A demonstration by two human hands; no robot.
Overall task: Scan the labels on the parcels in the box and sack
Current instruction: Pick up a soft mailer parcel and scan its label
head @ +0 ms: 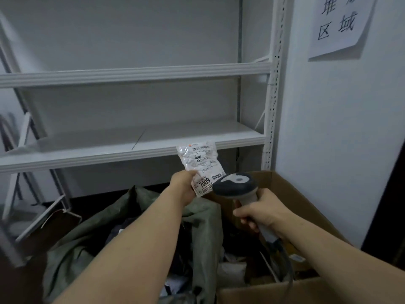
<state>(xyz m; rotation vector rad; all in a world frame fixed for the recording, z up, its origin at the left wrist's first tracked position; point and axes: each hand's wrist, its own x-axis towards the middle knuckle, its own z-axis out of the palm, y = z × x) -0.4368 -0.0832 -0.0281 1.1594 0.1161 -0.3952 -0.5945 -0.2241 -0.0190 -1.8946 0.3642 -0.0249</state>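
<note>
Above the sack (83, 244), the left hand (182, 188) is pinching the parcel (201, 159) by its lower corner, label facing the camera and reading "7009" and "P802" (finer print is blurring out). The scanner (235, 183) is crowding the label's lower edge, with the right hand (263, 212) gripping its handle over the box (293, 194). I would be aiming it at the top barcode. The sign (337, 29) is showing "区域".
</note>
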